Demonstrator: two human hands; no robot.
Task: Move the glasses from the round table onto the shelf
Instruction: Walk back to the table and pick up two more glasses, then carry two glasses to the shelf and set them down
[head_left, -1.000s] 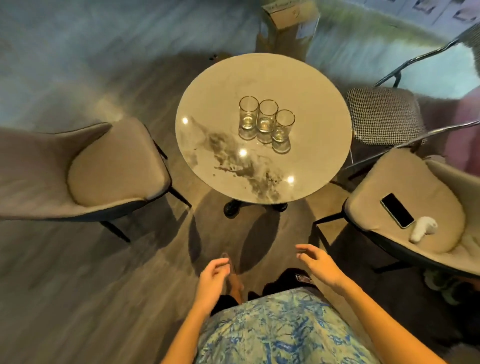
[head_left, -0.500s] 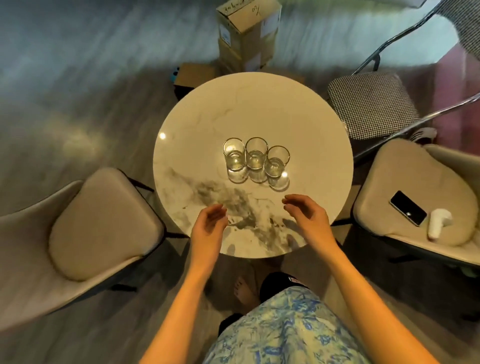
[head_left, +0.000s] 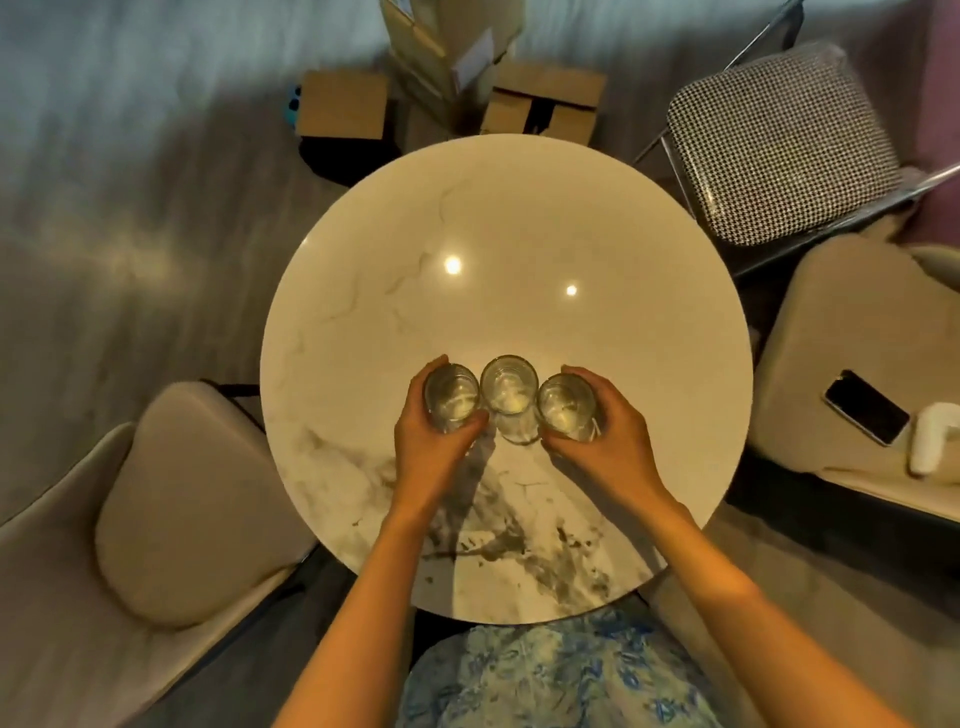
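Head view: the left glass (head_left: 451, 397), middle glass (head_left: 509, 394) and right glass (head_left: 566, 408) stand in a tight row on the round surface (head_left: 519, 234); the left hand (head_left: 431, 449) curls its fingers (head_left: 470, 423) round the left glass; the right hand (head_left: 610, 444) likewise clasps the right glass.

floor (head_left: 130, 182): grey, dim | round table (head_left: 509, 218): pale marble top, two lamp glints (head_left: 453, 265) | beyond table: cardboard boxes (head_left: 447, 52) | far-right of table: houndstooth chair (head_left: 779, 140) | beside table: left beige chair (head_left: 192, 504), right beige chair (head_left: 831, 338)
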